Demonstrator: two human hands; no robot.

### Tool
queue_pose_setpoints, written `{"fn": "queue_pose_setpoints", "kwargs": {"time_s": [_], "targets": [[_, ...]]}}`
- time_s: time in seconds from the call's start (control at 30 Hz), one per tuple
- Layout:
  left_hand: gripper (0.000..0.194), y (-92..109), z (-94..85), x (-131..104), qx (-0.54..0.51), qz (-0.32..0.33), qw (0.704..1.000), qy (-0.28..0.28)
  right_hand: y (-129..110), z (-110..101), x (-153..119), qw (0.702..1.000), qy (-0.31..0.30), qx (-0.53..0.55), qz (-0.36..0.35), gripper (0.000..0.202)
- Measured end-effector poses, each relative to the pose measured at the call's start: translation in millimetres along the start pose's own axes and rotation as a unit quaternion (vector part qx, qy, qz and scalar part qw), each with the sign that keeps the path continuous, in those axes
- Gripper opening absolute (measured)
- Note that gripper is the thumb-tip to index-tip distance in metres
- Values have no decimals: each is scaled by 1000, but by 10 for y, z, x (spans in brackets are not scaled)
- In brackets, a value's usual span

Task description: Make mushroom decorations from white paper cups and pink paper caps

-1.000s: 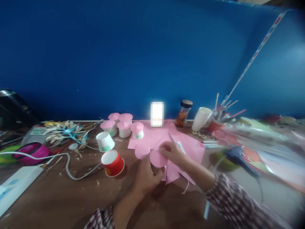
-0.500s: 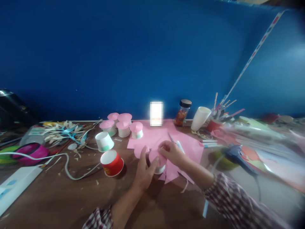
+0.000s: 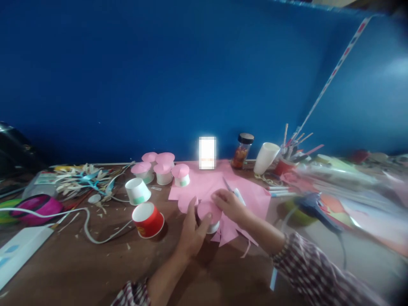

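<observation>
A small white paper cup point(image 3: 213, 228) stands at the table's middle with a pink paper disc point(image 3: 208, 211) over its top. My left hand point(image 3: 194, 231) is curled around the cup's left side, thumb at the disc's near edge. The fingers of my right hand point(image 3: 230, 207) are pinched together at the disc's far right edge. Beyond my left fingers lies another pink paper piece point(image 3: 185, 204), partly hidden. Under and behind my hands spreads a large pink paper sheet point(image 3: 251, 187) with cut strips, and scissors point(image 3: 228, 185) rest on it by my right hand.
Several cups topped with pink discs point(image 3: 164, 170) stand back left, near a white cup point(image 3: 137, 191) and a red cup point(image 3: 148, 219). A glue gun point(image 3: 318, 210) lies at right. A jar point(image 3: 242, 151) stands behind; a white cable point(image 3: 92, 233) crosses the left side.
The view has shifted slightly, moving everything a little to the left. Both hands stay at the cup and disc in nearly the same pose.
</observation>
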State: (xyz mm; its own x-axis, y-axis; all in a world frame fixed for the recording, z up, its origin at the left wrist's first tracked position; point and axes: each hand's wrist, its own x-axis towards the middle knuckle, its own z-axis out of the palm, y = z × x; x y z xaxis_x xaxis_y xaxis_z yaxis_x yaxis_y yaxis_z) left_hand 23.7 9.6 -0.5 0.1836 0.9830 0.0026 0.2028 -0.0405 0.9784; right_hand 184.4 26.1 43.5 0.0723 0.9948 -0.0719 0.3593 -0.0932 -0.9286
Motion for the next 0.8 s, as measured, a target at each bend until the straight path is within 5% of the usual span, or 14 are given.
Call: {"fn": "queue_pose_setpoints", "kwargs": {"time_s": [0.3, 0.8], "targets": [[71, 10, 5, -9, 14, 2, 1000, -7, 59, -94, -152, 994, -63, 71, 55, 27], [67, -22, -1, -11, 23, 14, 1000, -10, 93, -52, -148, 993, -56, 83, 68, 37]]}}
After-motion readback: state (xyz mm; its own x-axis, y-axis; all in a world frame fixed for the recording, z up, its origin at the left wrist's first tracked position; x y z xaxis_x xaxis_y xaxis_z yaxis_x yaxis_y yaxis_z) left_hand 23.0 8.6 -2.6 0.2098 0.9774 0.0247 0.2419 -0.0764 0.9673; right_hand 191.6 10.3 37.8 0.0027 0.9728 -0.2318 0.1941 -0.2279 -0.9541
